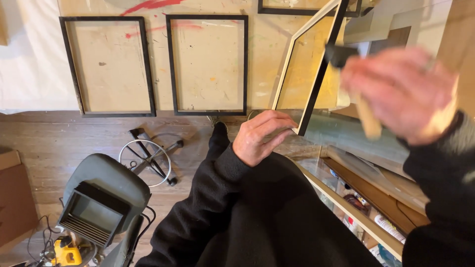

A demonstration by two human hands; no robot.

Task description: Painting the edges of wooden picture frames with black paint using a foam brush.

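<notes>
Black frame (316, 64) pinched by left hand (260, 138).

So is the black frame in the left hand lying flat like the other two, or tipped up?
Tipped up. The left hand grips the black frame at its lower corner, raised at an angle; the other two frames lie flat.

Left hand (261, 137) grips a tilted black frame (316, 74); blurred right hand (401, 94) holds a wooden-handled brush (354, 84).

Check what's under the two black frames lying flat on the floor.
Both black frames lie on a paint-stained board; it shows through their openings. What the board itself covers cannot be seen.
</notes>
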